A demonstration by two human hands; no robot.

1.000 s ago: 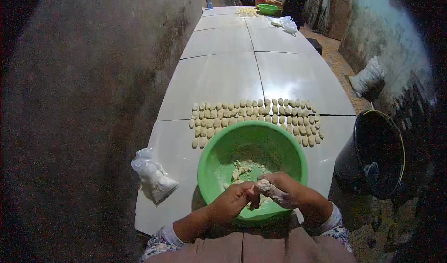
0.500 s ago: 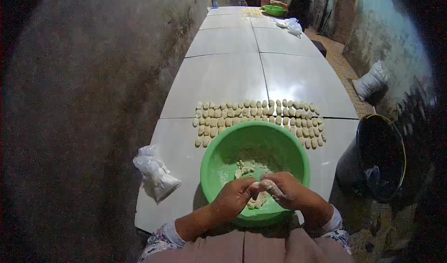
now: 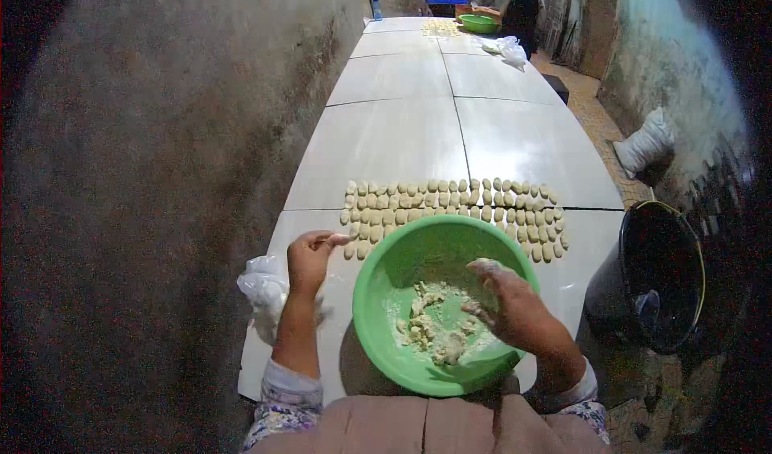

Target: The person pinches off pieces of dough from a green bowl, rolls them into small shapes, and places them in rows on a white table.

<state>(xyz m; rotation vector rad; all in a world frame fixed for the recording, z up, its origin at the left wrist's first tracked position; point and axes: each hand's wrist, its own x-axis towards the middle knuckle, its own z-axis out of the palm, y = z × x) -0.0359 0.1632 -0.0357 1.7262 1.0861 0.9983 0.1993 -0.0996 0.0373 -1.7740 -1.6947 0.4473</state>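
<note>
My left hand is above the table at the left end of the rows of small oval dough pieces. Its thumb and fingers are pinched around what looks like a pale dough piece, mostly hidden by the fingertips. Over the right side of the green bowl is my right hand, its floury fingers apart and nothing visible between them. Crumbly dough and loose flour lie in the bowl, which stands at the near end of the table.
A plastic bag of white powder lies left of the bowl. At the right stands a black bucket. Beyond it a white sack leans by the wall. At the table's far end, a person is beside another green bowl.
My hands were together over the bowl and have separated. The left has moved left and forward to the dough rows; the right has opened above the bowl.
</note>
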